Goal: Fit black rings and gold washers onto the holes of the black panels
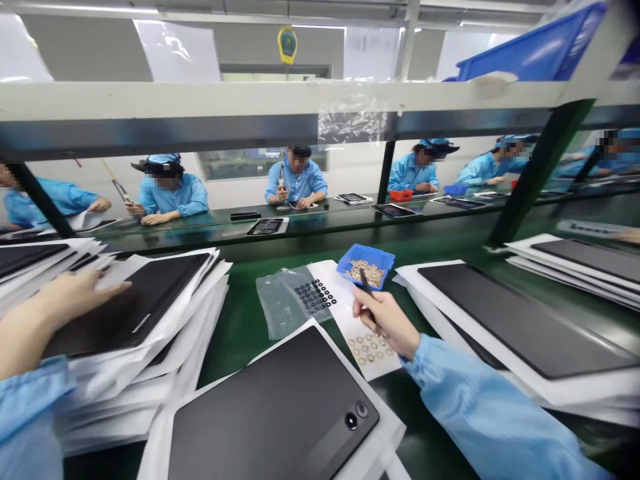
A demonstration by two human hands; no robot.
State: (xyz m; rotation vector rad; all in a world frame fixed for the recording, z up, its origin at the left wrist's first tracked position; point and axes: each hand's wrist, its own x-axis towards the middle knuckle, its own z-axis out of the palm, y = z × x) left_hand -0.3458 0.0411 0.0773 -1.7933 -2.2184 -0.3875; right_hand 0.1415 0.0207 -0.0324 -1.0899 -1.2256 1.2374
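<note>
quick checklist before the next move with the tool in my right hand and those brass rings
1. Right hand gripping the dark pen-shaped tool: ok, tip at the tray.
2. Blue tray stocked with brass rings: ok.
3. Black rings laid out in rows: ok.
4. Front black tablet lying flat on its white sheet, camera lenses up: ok.
5. Left hand on a stacked black tablet, stack tidy: not ok, its white sheets overhang unevenly.
6. Ring on the tool's tip: cannot tell, too small to see.
</note>
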